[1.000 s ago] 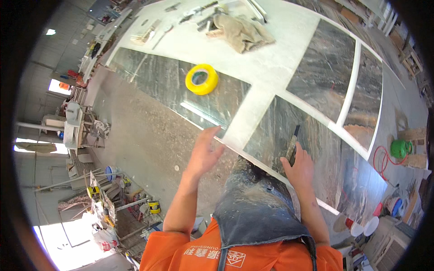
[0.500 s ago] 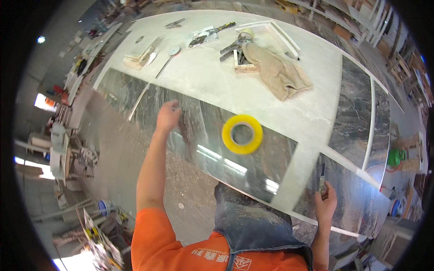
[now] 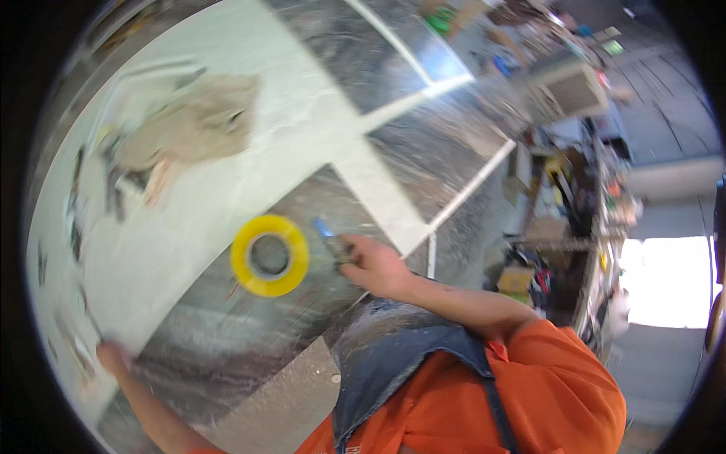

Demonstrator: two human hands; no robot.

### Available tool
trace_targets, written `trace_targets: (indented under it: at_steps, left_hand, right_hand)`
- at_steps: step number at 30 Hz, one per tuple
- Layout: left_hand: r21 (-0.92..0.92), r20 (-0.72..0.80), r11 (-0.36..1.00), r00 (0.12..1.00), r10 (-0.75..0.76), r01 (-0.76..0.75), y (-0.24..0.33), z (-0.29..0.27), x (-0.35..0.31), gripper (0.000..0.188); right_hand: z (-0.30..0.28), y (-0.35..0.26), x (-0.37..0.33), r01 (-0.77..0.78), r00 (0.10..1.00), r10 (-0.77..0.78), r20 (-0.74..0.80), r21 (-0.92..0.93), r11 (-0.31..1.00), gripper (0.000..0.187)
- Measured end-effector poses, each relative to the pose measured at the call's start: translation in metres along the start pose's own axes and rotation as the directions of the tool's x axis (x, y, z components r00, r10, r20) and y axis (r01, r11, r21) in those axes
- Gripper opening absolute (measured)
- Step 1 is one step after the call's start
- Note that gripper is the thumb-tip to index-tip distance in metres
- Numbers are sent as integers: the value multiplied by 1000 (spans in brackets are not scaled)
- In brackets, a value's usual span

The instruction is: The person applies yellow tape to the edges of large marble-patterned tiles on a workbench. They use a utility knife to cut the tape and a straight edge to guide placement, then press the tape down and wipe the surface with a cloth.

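My right hand is closed around a slim utility knife, its bluish blade pointing toward the far left. Just left of the knife, a large yellow roll of tape lies flat on a long dark marble-patterned slab. At the lower left, my left hand reaches over the border between this slab and a white panel. Motion smears its fingers, so whether anything is in them cannot be made out. A thin rod lies close beyond that hand.
A beige cloth and a small wooden block lie on the white panel among blurred tools. More dark slabs with white edge strips are at the right. Cluttered shelving stands beyond the slabs' right edge.
The view has swung to the right. My right hand has brought the knife from the right-hand slab to beside the tape roll. My left hand has moved farther left along the long slab.
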State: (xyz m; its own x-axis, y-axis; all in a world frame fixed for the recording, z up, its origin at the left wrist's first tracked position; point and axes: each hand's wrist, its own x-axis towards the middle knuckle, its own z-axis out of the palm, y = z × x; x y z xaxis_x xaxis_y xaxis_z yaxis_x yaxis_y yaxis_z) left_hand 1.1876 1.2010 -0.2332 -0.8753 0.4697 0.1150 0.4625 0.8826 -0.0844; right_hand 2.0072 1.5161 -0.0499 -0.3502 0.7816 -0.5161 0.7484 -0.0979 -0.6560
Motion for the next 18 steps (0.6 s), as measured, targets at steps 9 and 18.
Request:
trace_targets:
  at_steps: [9, 18]
  left_hand:
    - [-21, 198, 1000, 980, 11, -7, 102, -77, -6, 43]
    - [-941, 60, 336, 998, 25, 48, 325, -281, -237, 22]
  right_hand:
    - [31, 24, 8, 148, 976, -142, -165, 28, 989, 60]
    - [-89, 130, -32, 56, 997, -42, -59, 269, 961, 46]
